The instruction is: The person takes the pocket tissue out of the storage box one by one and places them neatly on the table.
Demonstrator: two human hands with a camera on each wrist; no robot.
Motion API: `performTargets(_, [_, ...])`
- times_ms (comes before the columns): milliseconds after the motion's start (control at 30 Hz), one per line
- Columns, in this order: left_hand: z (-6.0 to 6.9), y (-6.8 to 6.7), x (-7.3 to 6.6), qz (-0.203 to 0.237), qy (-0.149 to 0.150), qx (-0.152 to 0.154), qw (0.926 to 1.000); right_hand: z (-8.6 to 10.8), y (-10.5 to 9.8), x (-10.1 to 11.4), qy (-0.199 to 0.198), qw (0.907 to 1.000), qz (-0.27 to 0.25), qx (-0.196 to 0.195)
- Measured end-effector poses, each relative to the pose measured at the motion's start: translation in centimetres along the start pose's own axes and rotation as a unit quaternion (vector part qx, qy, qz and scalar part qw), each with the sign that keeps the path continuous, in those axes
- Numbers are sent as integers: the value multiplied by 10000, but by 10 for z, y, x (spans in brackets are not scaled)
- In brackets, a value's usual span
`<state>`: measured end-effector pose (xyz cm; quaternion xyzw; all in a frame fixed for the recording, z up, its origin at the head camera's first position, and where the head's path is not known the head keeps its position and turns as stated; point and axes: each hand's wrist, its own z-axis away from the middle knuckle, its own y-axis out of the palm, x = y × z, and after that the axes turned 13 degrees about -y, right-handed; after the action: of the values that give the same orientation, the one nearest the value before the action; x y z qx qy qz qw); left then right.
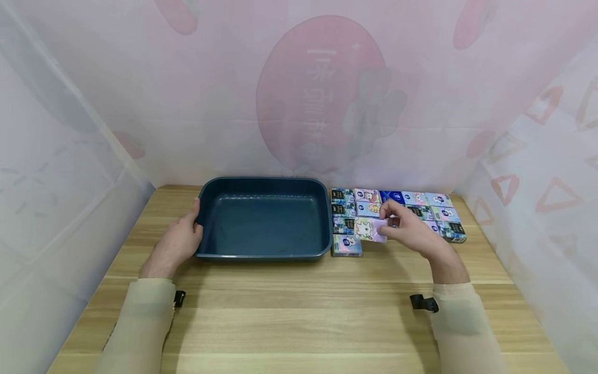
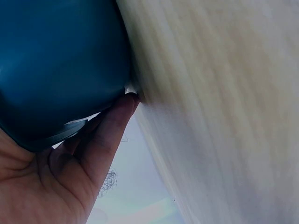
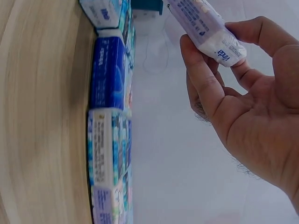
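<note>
A dark teal rectangular basin (image 1: pixel 263 223) sits on the wooden table. My left hand (image 1: pixel 175 239) grips its left side. The fingers (image 2: pixel 110 140) lie along the outer wall in the left wrist view, and the rim meets the palm. My right hand (image 1: pixel 411 228) pinches a small purple tissue pack (image 1: pixel 367 229) with a white cartoon animal on it. In the right wrist view this pack, marked Vinda, is held between the thumb and fingers, apart from the packs on the table. Part of the row beneath is hidden by the hand.
Several tissue packs stand in rows right of the basin, among them a dark blue pack (image 1: pixel 391 197), a black-and-blue pack (image 1: pixel 451 231) and a light blue pack (image 1: pixel 347 245) at the front left. A pale printed cloth (image 1: pixel 224 104) rises behind the table (image 1: pixel 299 311).
</note>
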<state>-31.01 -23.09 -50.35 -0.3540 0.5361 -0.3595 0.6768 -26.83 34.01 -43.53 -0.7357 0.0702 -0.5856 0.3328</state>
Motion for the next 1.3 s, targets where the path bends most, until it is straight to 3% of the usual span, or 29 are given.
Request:
performTargets(433, [1, -1, 1, 77, 52, 67, 9999, 10, -15, -35, 290, 9989, -147, 351])
performTargets(633, [2, -1, 0, 90, 54, 52, 9999, 10, -12, -40, 322, 9965, -170, 756])
performTargets(800, [3, -1, -1, 110, 22, 46, 9999, 7, -8, -36, 306, 9951, 265, 907])
performTargets(1033, [2, -1, 0, 81, 3, 50, 10000, 3, 0, -30, 379, 9895, 1150, 791])
performTargets(1300, [3, -1, -1, 88, -41, 70, 9999, 4, -4, -27, 255, 9854, 1392, 952])
